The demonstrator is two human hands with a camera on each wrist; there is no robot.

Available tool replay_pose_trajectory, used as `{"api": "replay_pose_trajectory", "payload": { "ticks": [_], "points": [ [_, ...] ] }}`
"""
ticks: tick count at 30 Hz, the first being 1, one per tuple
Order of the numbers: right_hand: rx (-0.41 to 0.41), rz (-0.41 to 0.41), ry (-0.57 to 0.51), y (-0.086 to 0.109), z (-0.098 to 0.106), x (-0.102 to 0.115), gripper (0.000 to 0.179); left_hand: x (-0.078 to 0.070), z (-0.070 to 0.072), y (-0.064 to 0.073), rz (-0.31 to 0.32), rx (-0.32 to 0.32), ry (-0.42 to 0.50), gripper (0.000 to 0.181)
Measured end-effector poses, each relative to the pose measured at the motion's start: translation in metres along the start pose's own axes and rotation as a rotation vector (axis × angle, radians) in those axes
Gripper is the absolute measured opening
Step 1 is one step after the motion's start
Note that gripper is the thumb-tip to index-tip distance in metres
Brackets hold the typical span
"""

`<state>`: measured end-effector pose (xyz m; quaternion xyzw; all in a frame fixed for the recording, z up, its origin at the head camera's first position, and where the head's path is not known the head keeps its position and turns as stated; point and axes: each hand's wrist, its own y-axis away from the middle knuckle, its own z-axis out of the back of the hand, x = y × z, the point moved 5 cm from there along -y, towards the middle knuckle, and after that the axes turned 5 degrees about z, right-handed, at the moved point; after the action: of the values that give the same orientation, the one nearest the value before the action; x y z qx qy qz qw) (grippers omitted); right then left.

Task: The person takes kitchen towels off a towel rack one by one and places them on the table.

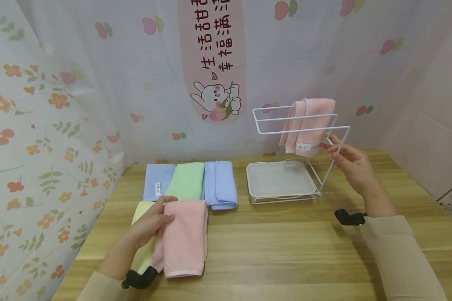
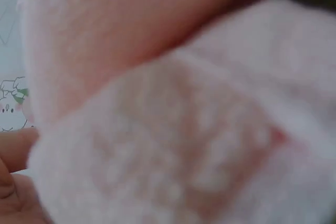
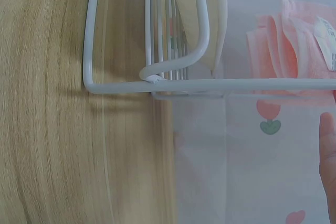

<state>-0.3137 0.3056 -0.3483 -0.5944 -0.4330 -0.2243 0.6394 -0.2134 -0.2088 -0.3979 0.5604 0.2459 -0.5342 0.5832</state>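
Observation:
My left hand (image 1: 149, 223) grips a folded pink towel (image 1: 186, 238) by its upper left edge, over the front part of the table. That towel (image 2: 157, 145) fills most of the left wrist view, close and blurred. At the right, my right hand (image 1: 352, 165) holds an upright of a white wire rack (image 1: 301, 131), fingertips close to a second pink towel (image 1: 312, 125). This towel hangs folded over the rack's top bars, with a label at its lower edge. In the right wrist view only a finger of the right hand (image 3: 328, 161) shows, beside the rack's post (image 3: 252, 84).
A shallow whitish tray (image 1: 280, 179) sits in the rack's base. Left of it lie a folded blue towel (image 1: 224, 184), a green towel (image 1: 186, 179) and another blue towel (image 1: 156, 179). A yellow towel (image 1: 145, 255) lies partly under the left hand. A printed curtain (image 1: 143, 83) hangs behind the table.

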Motion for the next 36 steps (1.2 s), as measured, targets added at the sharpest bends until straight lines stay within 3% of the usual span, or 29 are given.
{"api": "replay_pose_trajectory", "payload": {
  "ticks": [7, 12, 20, 23, 29, 33, 36],
  "points": [
    [-0.003, 0.012, -0.008, 0.001, 0.000, 0.000, 0.027, -0.005, -0.001, 0.001, -0.114, -0.054, -0.230, 0.044],
    [0.012, 0.020, -0.019, 0.001, -0.001, 0.000, 0.026, -0.013, 0.001, 0.005, -0.156, -0.075, -0.258, 0.042],
    [0.035, 0.028, -0.040, 0.000, -0.002, -0.002, 0.029, -0.002, 0.006, 0.000, -0.178, -0.061, -0.319, 0.040],
    [0.018, 0.015, -0.038, 0.000, -0.001, -0.003, 0.028, -0.004, 0.007, 0.001, -0.204, -0.101, -0.419, 0.042],
    [-0.005, 0.016, -0.070, 0.002, 0.000, -0.003, 0.025, -0.017, 0.004, 0.007, -0.243, -0.245, -0.672, 0.046],
    [-0.008, 0.024, -0.058, 0.002, -0.001, -0.003, 0.026, -0.023, 0.000, 0.009, -0.289, -0.273, -0.741, 0.046],
    [-0.010, 0.027, -0.056, 0.002, -0.001, -0.003, 0.027, -0.025, -0.002, 0.008, -0.363, -0.252, -0.744, 0.044]
  ]
}}
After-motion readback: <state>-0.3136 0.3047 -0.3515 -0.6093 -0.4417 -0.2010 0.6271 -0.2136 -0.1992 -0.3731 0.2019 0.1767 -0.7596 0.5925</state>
